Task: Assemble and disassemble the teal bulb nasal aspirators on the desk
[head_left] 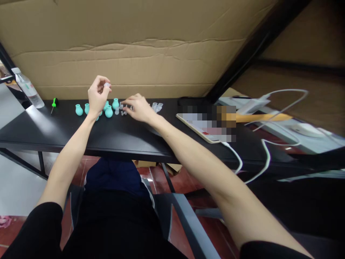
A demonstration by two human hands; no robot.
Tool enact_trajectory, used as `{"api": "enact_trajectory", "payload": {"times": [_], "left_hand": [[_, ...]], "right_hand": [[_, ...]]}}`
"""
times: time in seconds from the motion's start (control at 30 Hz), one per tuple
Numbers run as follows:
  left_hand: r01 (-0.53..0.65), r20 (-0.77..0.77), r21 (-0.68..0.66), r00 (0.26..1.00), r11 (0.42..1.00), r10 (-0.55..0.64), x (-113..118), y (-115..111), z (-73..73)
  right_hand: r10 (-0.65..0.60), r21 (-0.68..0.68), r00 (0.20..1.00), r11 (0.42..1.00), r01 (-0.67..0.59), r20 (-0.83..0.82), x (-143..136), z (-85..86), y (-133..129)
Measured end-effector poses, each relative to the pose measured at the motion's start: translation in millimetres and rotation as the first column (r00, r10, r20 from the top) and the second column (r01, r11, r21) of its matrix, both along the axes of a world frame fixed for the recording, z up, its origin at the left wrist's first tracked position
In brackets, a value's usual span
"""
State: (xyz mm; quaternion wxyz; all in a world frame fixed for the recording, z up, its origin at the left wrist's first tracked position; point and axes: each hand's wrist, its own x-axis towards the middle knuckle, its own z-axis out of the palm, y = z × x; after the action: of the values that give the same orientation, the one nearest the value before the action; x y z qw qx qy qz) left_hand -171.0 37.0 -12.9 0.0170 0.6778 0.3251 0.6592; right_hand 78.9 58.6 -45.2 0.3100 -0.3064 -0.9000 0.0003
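Note:
Raised above the table, my left hand (98, 96) pinches a small translucent plastic piece (107, 85) between thumb and fingertips. Several turquoise bulb-shaped pieces with narrow necks, such as this turquoise bulb (109, 112), stand below and around that wrist, partly hidden by it. My right hand (137, 108) reaches over small clear plastic pieces (117, 111), its thumb and fingers apart close to them. Whether its fingertips touch one cannot be made out. More clear cup-like pieces (157, 107) lie just beyond my right wrist.
On the black table (129, 135), a water bottle (29, 88) and a green-handled screwdriver (54, 104) are at left. A phone or tablet (199, 127) with a white cable (234, 158) lies at right, partly blurred out. Cardboard (134, 68) walls the back.

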Motion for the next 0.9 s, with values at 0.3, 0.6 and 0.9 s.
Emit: {"api": "enact_trajectory", "payload": {"times": [0.3,0.6,0.9], "left_hand": [[-0.061,-0.080,0.017,0.995,0.998,0.062,-3.3,2.1,-3.2],[0.001,-0.284,-0.100,0.958,0.995,-0.030,11.8,-15.5,0.0],[0.060,-0.273,-0.156,0.957,0.986,-0.101,16.2,-17.6,-3.5]], "right_hand": [[-0.024,-0.049,0.986,0.998,0.033,0.163,-26.5,-1.6,-19.6],[0.097,-0.170,0.847,0.962,-0.215,-0.522,-8.0,6.1,3.3],[0.206,-0.150,0.772,0.920,-0.362,-0.601,8.9,15.1,0.3]]}}
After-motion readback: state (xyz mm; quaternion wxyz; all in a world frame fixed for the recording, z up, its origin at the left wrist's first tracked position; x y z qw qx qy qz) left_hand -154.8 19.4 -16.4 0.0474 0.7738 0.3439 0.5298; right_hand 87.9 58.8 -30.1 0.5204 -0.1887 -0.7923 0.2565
